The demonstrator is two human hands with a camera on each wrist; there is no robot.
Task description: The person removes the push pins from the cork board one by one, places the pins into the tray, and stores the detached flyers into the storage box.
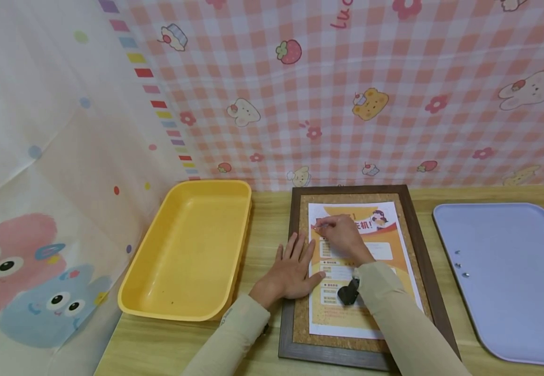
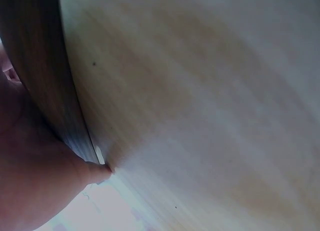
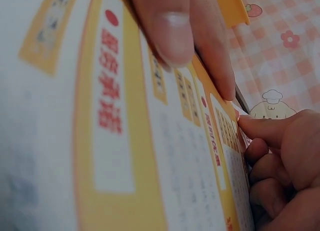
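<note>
Now, at a wood-grain table (image 1: 269, 219) before gingham cloth (image 1: 328, 78), spreads left hand (image 1: 294, 272) over dark-framed corkboard (image 1: 301, 324) and printed paper (image 1: 339, 271); pinches tiny object (image 1: 316, 228) with right hand (image 1: 345, 238).

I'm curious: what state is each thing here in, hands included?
Board: lying flat.
Poster: face up on the board, partly covered.
Left hand: fingers spread, resting across board and poster.
Right hand: apparently pinching a tiny shiny thing at the poster's upper left.
Yellow tub: upright, open-topped.
Blue tray: lying flat.
Shiny bits: lying near the tray's left edge.
Checked cloth: hanging.
</note>
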